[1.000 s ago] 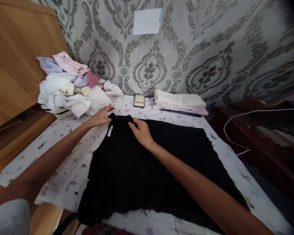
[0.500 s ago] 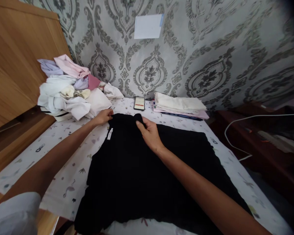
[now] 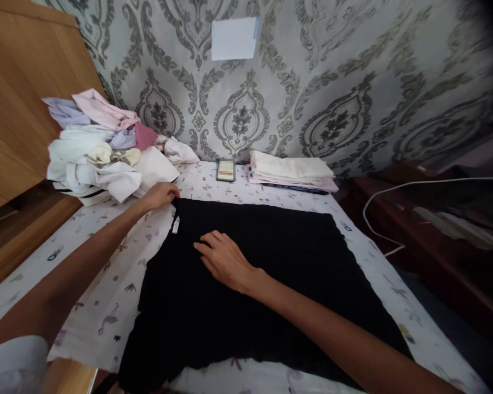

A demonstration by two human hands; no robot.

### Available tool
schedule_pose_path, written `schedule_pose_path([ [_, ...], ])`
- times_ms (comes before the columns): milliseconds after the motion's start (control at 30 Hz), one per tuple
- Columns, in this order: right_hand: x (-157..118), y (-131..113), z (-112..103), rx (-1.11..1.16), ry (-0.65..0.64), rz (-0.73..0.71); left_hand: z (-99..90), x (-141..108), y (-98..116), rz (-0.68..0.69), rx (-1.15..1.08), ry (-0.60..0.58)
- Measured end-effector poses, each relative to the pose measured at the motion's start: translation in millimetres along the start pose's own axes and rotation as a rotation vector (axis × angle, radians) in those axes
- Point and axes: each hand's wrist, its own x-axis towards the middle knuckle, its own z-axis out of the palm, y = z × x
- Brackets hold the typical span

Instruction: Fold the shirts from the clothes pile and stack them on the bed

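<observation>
A black garment [image 3: 296, 246], perhaps a shirt, lies spread over the white patterned cloth [image 3: 119, 284]. A small white label [image 3: 176, 225] shows at its upper left edge. My left hand [image 3: 161, 196] pinches the garment's top left corner between thumb and fingers. Over the middle of the black fabric rests my right hand [image 3: 224, 260], palm down with its fingers apart, holding nothing.
A heap of crumpled light clothes [image 3: 102, 148] is at the back left, beside a wooden cabinet [image 3: 28, 104]. Folded cloths [image 3: 291, 169] are stacked at the back right. A phone [image 3: 225, 170] lies between them. A white cable [image 3: 367, 205] loops at the right.
My right hand has let go of the garment's top edge and moved down and left onto the fabric. That edge now lies straighter. My left hand keeps its corner; the view has shifted slightly.
</observation>
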Motion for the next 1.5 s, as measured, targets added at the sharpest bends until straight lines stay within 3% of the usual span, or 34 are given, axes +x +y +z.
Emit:
schedule_pose_path([
  [133, -6, -9, 1, -0.008, -0.008, 0.018, 15.0, -16, 49, 0.137, 0.170, 0.151],
  [233, -14, -16, 3, -0.002, -0.007, 0.034, 44.0, -32, 75, 0.230, 0.226, -0.007],
  [300, -19, -19, 2, 0.023, 0.005, 0.013, 59.8, -39, 79, 0.205, 0.298, -0.129],
  [400, -23, -13, -3, 0.139, 0.026, -0.035, 67.1, -44, 75, 0.159, 0.337, -0.236],
  [467, -22, 2, -11, 0.237, 0.082, 0.024, 63.8, -42, 76, 0.159, 0.312, -0.261],
  [567, -21, 44, -25, 0.285, 0.254, 0.207, 58.1, -35, 90, 0.228, 0.242, -0.233],
  [667, -36, 97, -43, 0.174, 0.388, 0.431, 59.4, -21, 112, 0.326, 0.152, -0.223],
  [767, -70, 146, -65, 0.042, 0.428, 0.806, 68.4, -5, 128, 0.340, 0.074, -0.235],
  [900, -124, 194, -93, 0.171, 0.459, 1.317, 90.0, 4, 133, 0.331, 0.056, -0.255],
  [1033, -157, 218, -101, 0.343, 0.479, 1.470, 109.0, -1, 124, 0.388, 0.154, -0.245],
  [1167, -166, 221, -92, 0.507, 0.594, 1.496, 108.6, 2, 127, 0.442, 0.170, -0.189],
  [1233, -165, 218, -87, 0.564, 0.685, 1.482, 106.7, 10, 147, 0.486, 0.150, -0.167],
  [1333, -163, 213, -85, 0.667, 0.783, 1.476, 116.6, 24, 202, 0.642, 0.101, -0.183],
  [1400, -163, 210, -86, 0.758, 0.803, 1.478, 133.8, 32, 247, 0.731, 0.095, -0.206],
  [1500, -164, 204, -90, 0.900, 0.785, 1.481, 165.7, 42, 303, 0.759, 0.102, -0.180],
])
